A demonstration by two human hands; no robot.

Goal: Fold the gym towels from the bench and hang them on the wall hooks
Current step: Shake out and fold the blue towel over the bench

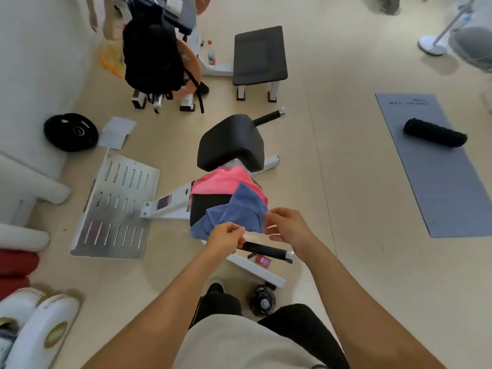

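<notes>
The bench (234, 145) stands mid-floor on a white frame, its black pad tilted up at the far end. Bare floor lies on the bench's right side, between it and the grey exercise mat (436, 166); a black foam roller (435, 133) lies across that mat. On the bench's left side a perforated metal footplate (117, 206) is joined to the frame, and beyond it a black weight plate (70, 131) lies flat beside a grey sheet (117, 131). A second padded bench (259, 55) and a black backpack (153, 53) hung on a rack stand farther off.

The blue towel (234, 211) lies crumpled over the bench's near seat pad, overlapping the pink towel (226, 181), which is draped across the seat behind it.

The left hand (226, 237) pinches the near edge of the blue towel between thumb and curled fingers. The right hand (288, 226) pinches the same towel at its right corner, thumb against forefinger, remaining fingers loosely extended. The two hands are close together, just above a black foam handle (266, 251).

A dark water bottle (262, 300) stands on the floor beside the person's foot; its contents cannot be determined. A clear bottle (210, 53) with a red cap stands by the far rack.
</notes>
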